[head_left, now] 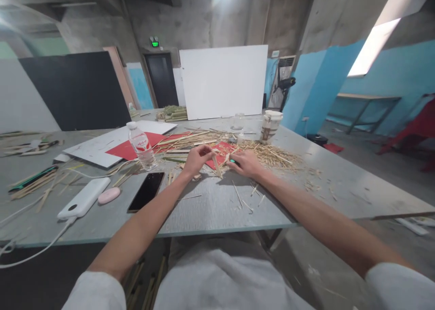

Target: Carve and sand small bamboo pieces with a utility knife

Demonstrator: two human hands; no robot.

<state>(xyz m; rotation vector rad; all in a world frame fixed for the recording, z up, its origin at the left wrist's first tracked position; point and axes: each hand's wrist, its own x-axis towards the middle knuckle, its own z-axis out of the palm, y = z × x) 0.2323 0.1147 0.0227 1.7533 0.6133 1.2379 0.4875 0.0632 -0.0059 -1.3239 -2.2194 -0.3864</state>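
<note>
Between the thumb and fingers of my left hand [197, 160] is a flat pale straw strip [217, 167], its lower end slanting down toward the table. My right hand [247, 163] is curled just to the right of it, closed round a small tool with a green part [232, 161]; its kind is mostly hidden by the fingers. Behind both hands lies a red sheet [222, 152] strewn with straw bits. A pile of short straw pieces [277, 157] spreads to the right of my right hand, and long straw stalks [200, 138] lie beyond my left hand.
Left of my left forearm are a black phone [147, 192], a pink oval case [109, 195], a white power bank [84, 199] with a cable, and a water bottle [142, 149]. A paper cup [271, 128] stands behind the straw pile. Farther back rises a white board [224, 81].
</note>
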